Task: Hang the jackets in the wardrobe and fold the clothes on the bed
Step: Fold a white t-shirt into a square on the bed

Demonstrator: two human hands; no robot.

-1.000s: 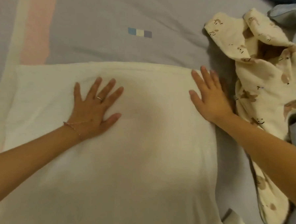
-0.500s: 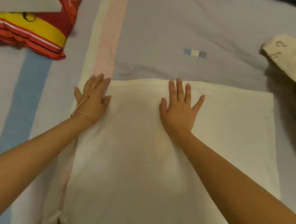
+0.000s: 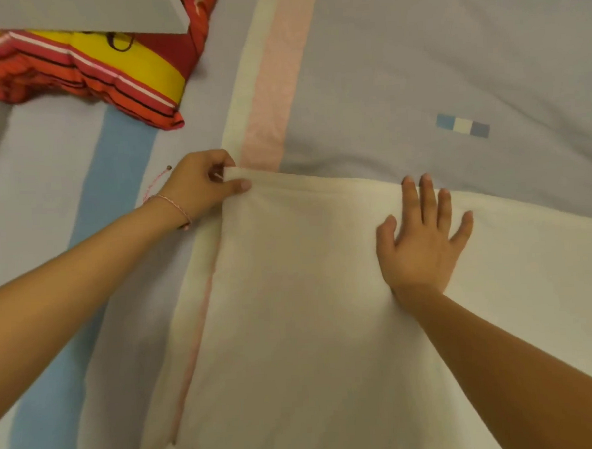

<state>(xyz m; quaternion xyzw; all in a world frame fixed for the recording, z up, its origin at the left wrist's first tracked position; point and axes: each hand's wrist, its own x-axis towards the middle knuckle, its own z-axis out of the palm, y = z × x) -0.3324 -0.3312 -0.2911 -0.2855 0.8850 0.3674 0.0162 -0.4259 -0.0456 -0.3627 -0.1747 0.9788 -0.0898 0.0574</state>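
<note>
1. A cream garment (image 3: 326, 308) lies spread flat on the bed (image 3: 416, 63), its far-left corner raised.
2. The left hand (image 3: 200, 186) pinches that corner between thumb and fingers. The right hand (image 3: 422, 241) presses flat on the cloth, fingers spread.
3. Risk: if the flat palm slips while the corner is drawn over, the fold will likely skew or wrinkle.
4. Count: one cream garment, one striped red-and-yellow cloth (image 3: 84, 74) well apart, two hands.
</note>
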